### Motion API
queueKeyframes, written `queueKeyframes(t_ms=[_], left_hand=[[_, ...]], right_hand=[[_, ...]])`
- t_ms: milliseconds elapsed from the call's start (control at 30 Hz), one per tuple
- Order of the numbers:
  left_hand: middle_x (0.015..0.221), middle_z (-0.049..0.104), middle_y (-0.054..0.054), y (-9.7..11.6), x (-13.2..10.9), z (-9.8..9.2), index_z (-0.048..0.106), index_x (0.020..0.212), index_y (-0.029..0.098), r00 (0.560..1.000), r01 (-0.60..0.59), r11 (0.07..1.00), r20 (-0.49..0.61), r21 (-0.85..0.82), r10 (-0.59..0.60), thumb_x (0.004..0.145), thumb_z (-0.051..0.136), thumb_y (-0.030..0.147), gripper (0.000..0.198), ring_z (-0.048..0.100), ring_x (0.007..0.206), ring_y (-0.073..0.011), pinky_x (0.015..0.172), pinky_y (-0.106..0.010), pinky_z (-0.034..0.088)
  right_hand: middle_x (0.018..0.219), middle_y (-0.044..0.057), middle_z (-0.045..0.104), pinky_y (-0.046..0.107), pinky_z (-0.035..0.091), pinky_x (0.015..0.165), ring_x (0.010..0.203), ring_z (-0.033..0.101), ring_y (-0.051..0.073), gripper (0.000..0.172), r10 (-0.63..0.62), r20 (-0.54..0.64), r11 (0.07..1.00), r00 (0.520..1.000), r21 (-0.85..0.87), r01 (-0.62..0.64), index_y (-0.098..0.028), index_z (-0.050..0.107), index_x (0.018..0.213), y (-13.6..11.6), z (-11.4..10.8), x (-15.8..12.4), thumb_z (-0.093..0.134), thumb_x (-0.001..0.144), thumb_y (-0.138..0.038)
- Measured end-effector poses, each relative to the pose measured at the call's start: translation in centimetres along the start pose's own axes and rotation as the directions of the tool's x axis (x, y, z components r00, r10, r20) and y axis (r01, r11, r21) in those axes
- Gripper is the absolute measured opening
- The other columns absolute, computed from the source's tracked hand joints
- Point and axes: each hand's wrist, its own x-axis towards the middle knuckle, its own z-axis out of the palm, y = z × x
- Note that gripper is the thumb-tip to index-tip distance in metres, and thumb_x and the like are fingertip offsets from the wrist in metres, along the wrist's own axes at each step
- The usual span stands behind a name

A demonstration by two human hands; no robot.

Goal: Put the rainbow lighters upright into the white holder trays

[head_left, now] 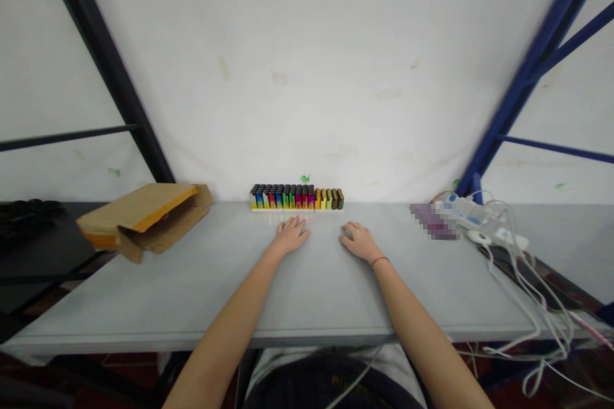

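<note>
My left hand (290,236) lies palm down on the grey tabletop (326,294), fingers apart, holding nothing. Its fingertips point at a long row of cigarette lighters (283,197) by the wall, a short gap away. My right hand (359,241), with a thin red band at the wrist, also rests flat on the table with its fingers somewhat spread and nothing in it. The lighters stand upright in several lines on a white tray (273,210). Most have black tops and bright multicoloured bodies; those at the right end (329,198) are yellow, green and brown with yellowish tops.
An opened cardboard box (144,211) lies at the left of the table. At the right are a blurred purple item (434,222), a white power strip (472,211) and tangled white cables (527,281) that hang over the front edge. A blue metal frame (508,89) rises there.
</note>
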Motion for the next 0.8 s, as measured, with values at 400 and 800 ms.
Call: queueKeyframes(t_ms=[400, 800], left_hand=[[0.159, 0.022, -0.013, -0.2, 0.1, 0.25, 0.034, 0.148, 0.019, 1.0, -0.014, 1.0, -0.018, -0.007, 0.014, 0.098, 0.027, 0.044, 0.056, 0.019, 0.147, -0.0256, 0.116, -0.048, 0.016], [0.158, 0.025, -0.012, -0.21, 0.22, 0.67, 0.035, 0.147, 0.02, 0.999, -0.015, 0.999, -0.042, -0.032, 0.014, 0.098, 0.032, 0.044, 0.055, 0.021, 0.146, -0.026, 0.117, -0.048, 0.016]], right_hand=[[0.141, 0.011, 0.049, 0.045, 0.025, 0.111, 0.134, 0.038, 0.025, 0.04, 0.003, 0.013, 1.0, 1.0, 0.014, -0.003, -0.019, 0.057, 0.126, -0.19, -0.18, -0.16, 0.046, 0.091, -0.034], [0.142, 0.012, 0.048, 0.048, 0.023, 0.111, 0.135, 0.038, 0.026, 0.04, 0.0, 0.017, 1.0, 1.0, 0.019, 0.0, -0.018, 0.056, 0.126, -0.23, -0.21, -0.19, 0.046, 0.091, -0.035]])
